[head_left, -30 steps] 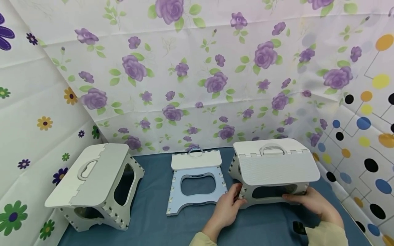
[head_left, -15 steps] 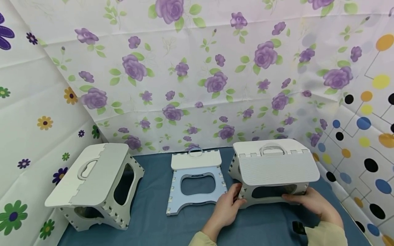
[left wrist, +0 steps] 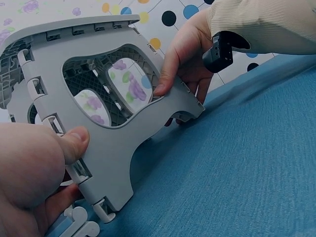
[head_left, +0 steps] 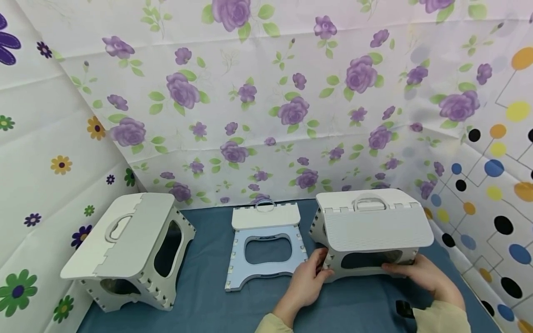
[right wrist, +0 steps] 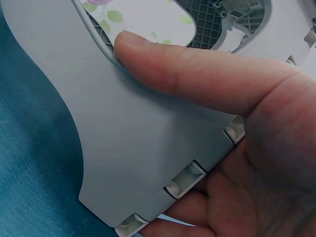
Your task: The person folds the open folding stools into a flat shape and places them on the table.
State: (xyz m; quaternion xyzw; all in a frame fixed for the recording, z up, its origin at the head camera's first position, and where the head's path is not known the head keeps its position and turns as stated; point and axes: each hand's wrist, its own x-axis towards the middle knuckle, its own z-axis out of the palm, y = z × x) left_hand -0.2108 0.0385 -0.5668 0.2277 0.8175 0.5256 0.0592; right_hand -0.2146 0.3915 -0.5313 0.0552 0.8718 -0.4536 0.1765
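Observation:
A white and pale grey folding step stool point(head_left: 376, 229) stands unfolded at the right of the blue cloth, its handle loop on top. My left hand point(head_left: 307, 280) grips its front left leg corner, thumb on the front panel and fingers round behind the hinged edge. At the front right leg, my right hand point(head_left: 429, 277) holds the panel, the thumb point(right wrist: 182, 74) lying across it to the rim of the oval opening. Its fingers curl behind the hinged side. Close by my left hand, a folded blue and white step stool point(head_left: 266, 245) lies flat.
Another unfolded white step stool point(head_left: 129, 249) stands at the left, turned at an angle. Flowered sheets point(head_left: 266, 120) hang behind and to the left, and a dotted sheet point(head_left: 495, 194) on the right. Blue cloth point(head_left: 233, 314) covers the surface beneath.
The head view has shifted very slightly. Both hands keep their hold on the right-hand step stool, and none of the stools has visibly moved.

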